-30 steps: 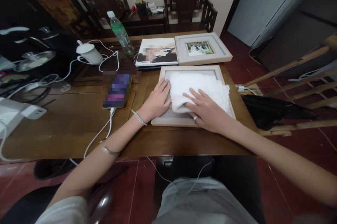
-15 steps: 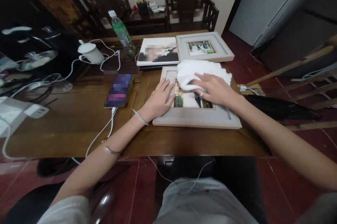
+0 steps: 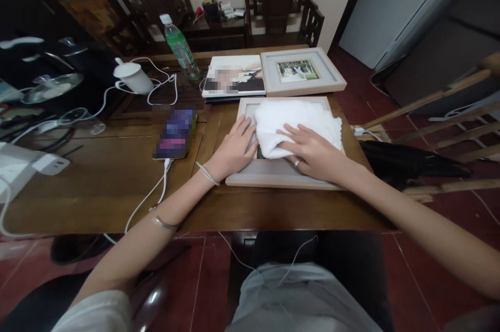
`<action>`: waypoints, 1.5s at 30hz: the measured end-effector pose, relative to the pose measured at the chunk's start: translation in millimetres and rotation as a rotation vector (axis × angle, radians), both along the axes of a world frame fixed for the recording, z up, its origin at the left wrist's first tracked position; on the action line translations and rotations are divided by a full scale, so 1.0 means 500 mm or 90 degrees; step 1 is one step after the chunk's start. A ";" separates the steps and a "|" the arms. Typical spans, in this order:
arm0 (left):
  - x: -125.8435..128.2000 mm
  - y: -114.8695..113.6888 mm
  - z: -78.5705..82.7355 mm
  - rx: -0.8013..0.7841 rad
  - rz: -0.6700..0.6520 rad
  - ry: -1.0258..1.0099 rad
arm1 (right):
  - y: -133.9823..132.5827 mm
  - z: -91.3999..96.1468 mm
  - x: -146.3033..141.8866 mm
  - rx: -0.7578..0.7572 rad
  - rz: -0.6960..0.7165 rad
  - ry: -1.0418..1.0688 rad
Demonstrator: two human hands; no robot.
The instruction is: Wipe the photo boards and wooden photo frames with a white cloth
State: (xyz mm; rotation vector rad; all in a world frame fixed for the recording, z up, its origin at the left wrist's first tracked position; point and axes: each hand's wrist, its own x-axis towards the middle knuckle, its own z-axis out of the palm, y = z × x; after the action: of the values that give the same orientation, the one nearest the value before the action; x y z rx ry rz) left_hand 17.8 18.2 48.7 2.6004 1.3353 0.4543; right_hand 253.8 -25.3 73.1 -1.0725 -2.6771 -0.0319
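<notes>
A picture frame [image 3: 273,178] with a pale wooden rim and grey mount lies flat near the table's front edge. My left hand [image 3: 234,149] rests on its left side, fingers spread and holding nothing. Over the photo in the middle sits a folded white cloth [image 3: 289,118], which hides nearly all of the picture. My right hand [image 3: 310,150], with a ring on one finger, presses on the cloth's lower part and holds it against the frame; the cloth covers some of the fingertips.
Behind are a second photo frame [image 3: 332,69] and a photo album [image 3: 250,74]. To the left stand a green-labelled bottle [image 3: 180,48], a lidded white cup [image 3: 135,78], a phone [image 3: 175,134] on a charging cable, and a white power strip [image 3: 23,170]. A wooden chair [image 3: 429,118] is at right.
My right hand has moved the cloth toward me and slightly left, down over the photo that was partly visible before. My left hand has stayed in place on the frame.
</notes>
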 end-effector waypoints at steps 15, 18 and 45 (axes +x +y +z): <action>-0.003 0.002 -0.003 0.013 -0.012 -0.007 | -0.021 -0.010 0.002 0.003 0.011 0.047; -0.003 0.003 -0.003 0.010 -0.012 0.000 | -0.005 -0.010 0.009 0.015 0.033 0.041; -0.002 0.002 -0.001 -0.007 -0.010 -0.024 | 0.025 0.010 0.018 -0.006 0.003 0.009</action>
State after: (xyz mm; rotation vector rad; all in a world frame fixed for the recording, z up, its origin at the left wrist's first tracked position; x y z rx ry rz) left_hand 16.9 19.1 48.1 2.5783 1.3015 0.4892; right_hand 262.6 -12.6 77.9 -1.0662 -2.6694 -0.0106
